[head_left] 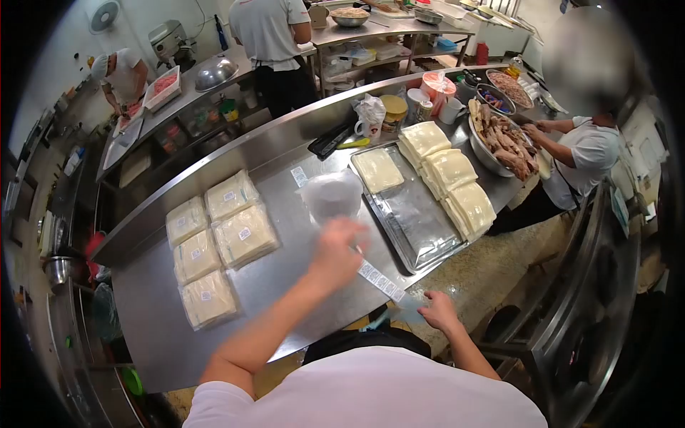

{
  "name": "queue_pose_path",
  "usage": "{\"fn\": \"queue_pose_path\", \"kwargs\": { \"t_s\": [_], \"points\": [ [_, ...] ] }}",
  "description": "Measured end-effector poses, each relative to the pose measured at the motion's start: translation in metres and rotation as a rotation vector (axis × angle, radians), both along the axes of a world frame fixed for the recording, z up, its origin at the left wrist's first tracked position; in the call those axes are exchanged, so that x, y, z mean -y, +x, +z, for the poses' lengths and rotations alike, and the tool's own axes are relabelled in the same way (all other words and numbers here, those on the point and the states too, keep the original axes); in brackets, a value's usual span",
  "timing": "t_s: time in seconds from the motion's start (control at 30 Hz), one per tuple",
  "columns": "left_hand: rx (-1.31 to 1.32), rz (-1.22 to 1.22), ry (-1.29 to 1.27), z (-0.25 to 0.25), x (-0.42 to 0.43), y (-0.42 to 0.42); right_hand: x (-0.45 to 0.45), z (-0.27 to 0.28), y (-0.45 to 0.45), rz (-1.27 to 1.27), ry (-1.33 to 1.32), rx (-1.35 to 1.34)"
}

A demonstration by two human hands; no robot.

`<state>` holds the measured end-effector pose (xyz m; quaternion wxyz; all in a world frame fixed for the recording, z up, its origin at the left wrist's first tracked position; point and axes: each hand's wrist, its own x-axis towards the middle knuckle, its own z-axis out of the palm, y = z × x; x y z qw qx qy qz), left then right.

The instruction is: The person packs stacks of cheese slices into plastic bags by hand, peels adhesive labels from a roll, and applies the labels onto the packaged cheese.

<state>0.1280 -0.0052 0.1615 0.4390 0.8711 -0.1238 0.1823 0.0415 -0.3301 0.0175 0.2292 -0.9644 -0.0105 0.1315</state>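
My left hand (337, 253) is smeared by motion above the steel table, just below a pale translucent plastic bag (332, 196); whether it holds anything is unclear. Beside it, a strip of printed labels (382, 280) slants toward the table's front edge. My right hand (439, 312) hangs past that edge, thumb and finger apart, near a bluish blur I cannot make out. On the left lie several bagged stacks of pale square sheets (244, 234), each with a white label. A metal tray (414, 221) holds unbagged sheets (378, 170), with taller stacks (448, 171) along its right side.
Beyond the tray stand a mug (369, 121), tubs (394, 110) and a large bowl of meat pieces (503, 146). A co-worker (589, 153) works at that bowl. Two more people work farther back. A raised steel ledge (214, 160) borders the table's far side.
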Motion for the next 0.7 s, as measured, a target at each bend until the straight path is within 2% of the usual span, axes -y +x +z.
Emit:
{"fn": "queue_pose_path", "kwargs": {
  "t_s": [0.07,0.13,0.23,0.33,0.43,0.53,0.63,0.7],
  "points": [
    [0.278,0.279,0.119,0.033,-0.010,0.039,0.013,-0.005,0.013,-0.042,0.121,-0.006],
    [0.407,0.436,0.278,0.049,-0.018,0.070,0.017,0.001,0.027,-0.042,0.234,-0.018],
    [-0.074,0.270,0.056,0.028,-0.034,0.091,0.002,0.027,0.054,0.023,0.384,-0.022],
    [0.023,0.356,0.135,0.025,-0.031,0.097,-0.019,0.047,0.081,0.111,0.546,0.034],
    [0.081,0.369,0.087,0.026,-0.028,0.105,-0.040,0.079,0.109,0.210,0.634,0.087],
    [0.049,0.400,0.199,0.029,-0.019,0.110,-0.055,0.092,0.135,0.313,0.662,0.161],
    [-0.297,0.368,0.095,0.034,-0.023,0.119,-0.070,0.107,0.154,0.356,0.691,0.176],
    [-0.322,0.350,0.099,0.036,-0.024,0.122,-0.079,0.118,0.167,0.353,0.726,0.156]
  ]
}}
